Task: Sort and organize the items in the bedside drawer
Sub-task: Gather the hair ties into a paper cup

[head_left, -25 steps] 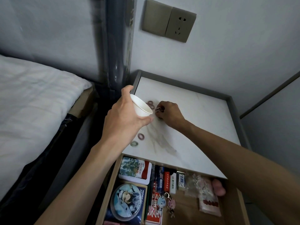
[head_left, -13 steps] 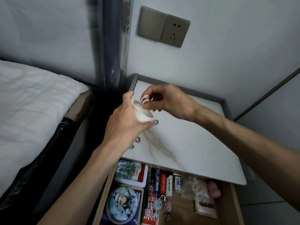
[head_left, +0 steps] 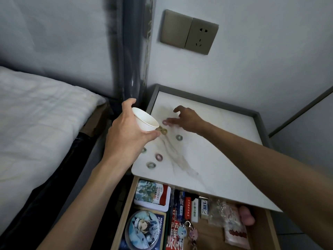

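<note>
The cup [head_left: 146, 121] in your left hand [head_left: 129, 134] looks like matt white paper. The bench [head_left: 207, 156] top is smooth, stone-like, white with brown veins. The drawer [head_left: 126, 210] wall is pale, matt wood. The tin [head_left: 153, 194] and the round badge [head_left: 144, 230] shine glossy. The small bag [head_left: 216, 208] is clear, crinkled plastic. The bed sheet [head_left: 36, 109] is wrinkled white cloth.

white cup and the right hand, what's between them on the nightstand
Head view: a pink ring at the right hand fingertips, and two tan rings by the white cup.
</note>
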`<state>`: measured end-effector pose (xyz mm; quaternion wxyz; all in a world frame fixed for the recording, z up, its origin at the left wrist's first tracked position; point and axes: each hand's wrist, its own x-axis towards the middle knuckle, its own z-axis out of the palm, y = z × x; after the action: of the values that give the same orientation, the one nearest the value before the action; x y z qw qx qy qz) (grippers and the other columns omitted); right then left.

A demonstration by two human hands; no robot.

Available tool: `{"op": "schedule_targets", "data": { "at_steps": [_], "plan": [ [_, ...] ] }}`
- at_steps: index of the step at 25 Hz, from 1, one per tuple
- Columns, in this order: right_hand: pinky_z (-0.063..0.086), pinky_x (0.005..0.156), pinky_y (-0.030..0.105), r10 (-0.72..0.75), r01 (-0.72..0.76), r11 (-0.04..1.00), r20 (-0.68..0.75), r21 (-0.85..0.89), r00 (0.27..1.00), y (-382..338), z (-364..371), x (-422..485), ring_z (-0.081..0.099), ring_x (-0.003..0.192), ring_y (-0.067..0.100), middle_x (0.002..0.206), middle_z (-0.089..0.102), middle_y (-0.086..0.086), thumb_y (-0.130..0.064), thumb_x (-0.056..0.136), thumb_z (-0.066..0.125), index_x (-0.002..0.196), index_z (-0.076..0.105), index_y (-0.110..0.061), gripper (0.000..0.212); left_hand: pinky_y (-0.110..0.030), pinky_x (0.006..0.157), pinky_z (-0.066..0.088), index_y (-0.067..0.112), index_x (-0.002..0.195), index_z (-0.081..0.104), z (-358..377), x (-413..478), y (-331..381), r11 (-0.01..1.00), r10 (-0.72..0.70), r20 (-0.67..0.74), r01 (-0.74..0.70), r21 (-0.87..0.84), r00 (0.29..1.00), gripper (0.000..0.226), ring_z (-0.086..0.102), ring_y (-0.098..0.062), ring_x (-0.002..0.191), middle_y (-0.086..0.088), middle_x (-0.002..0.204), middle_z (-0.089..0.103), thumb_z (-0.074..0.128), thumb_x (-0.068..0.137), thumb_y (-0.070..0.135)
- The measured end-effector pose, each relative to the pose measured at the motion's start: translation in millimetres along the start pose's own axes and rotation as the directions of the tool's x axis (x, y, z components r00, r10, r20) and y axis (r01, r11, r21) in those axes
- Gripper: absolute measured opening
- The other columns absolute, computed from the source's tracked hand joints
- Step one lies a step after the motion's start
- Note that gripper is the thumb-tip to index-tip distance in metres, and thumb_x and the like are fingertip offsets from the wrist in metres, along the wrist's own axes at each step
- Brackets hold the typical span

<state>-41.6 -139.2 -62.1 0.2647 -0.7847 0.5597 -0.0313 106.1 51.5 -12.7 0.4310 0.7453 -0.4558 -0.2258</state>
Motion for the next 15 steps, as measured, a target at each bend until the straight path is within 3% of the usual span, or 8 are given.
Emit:
{"op": "schedule_targets", "data": {
  "at_steps": [2,4,8,12,15],
  "plan": [
    [0.041,0.074,0.028,0.000,-0.002,1.000,-0.062,-0.025,0.998,-5.9,16.4,12.3,0.060,0.093,0.025,0.109,0.061,0.009,-0.051,0.083,0.072,0.128,0.056,-0.017,0.059,-0.027,0.079,0.036,0.030,0.142,0.032,-2.4,2.6,-3.2,1.000,0.002,-0.009,-0.002,0.005,1.000,0.098,0.045,-0.014,0.097,0.009,0.110,0.047,0.090,0.063,0.037],
    [0.041,0.074,0.026,-0.033,0.025,0.997,-0.131,-0.068,0.991,-13.5,30.4,19.5,0.062,0.097,0.028,0.108,0.066,0.009,-0.041,0.085,0.071,0.113,0.065,-0.019,0.036,-0.028,0.081,0.038,0.029,0.142,0.033,-3.1,4.8,-4.4,1.000,-0.002,-0.007,0.002,0.008,1.000,0.098,0.045,-0.015,0.099,0.008,0.110,0.047,0.090,0.063,0.038],
    [0.048,0.069,0.029,-0.153,0.135,0.979,-0.117,-0.150,0.981,-23.4,39.3,17.3,0.065,0.087,0.031,0.096,0.069,0.012,-0.022,0.088,0.068,0.093,0.069,-0.016,0.008,-0.029,0.085,0.041,0.029,0.143,0.032,-2.0,3.8,-5.0,0.999,0.014,0.004,-0.014,0.037,1.000,0.098,0.045,-0.014,0.098,0.009,0.110,0.046,0.089,0.064,0.039],
    [0.049,0.059,0.027,-0.108,0.090,0.946,-0.042,-0.312,0.993,-22.0,31.5,10.0,0.062,0.073,0.028,0.087,0.066,0.011,-0.017,0.081,0.076,0.091,0.070,-0.008,0.015,-0.030,0.085,0.042,0.029,0.144,0.031,-1.0,1.3,-3.0,0.999,0.018,0.016,-0.018,0.035,1.000,0.096,0.045,-0.014,0.098,0.010,0.110,0.045,0.088,0.066,0.038],
    [0.052,0.061,0.028,-0.098,0.069,0.899,-0.045,-0.433,0.994,-16.7,28.4,6.1,0.065,0.074,0.029,0.087,0.070,0.014,-0.018,0.078,0.077,0.091,0.070,-0.005,0.020,-0.032,0.087,0.043,0.029,0.143,0.032,-1.5,-0.4,-0.9,0.999,0.022,0.022,-0.023,0.044,1.000,0.095,0.044,-0.014,0.097,0.010,0.109,0.044,0.087,0.067,0.038]
  ]
}}
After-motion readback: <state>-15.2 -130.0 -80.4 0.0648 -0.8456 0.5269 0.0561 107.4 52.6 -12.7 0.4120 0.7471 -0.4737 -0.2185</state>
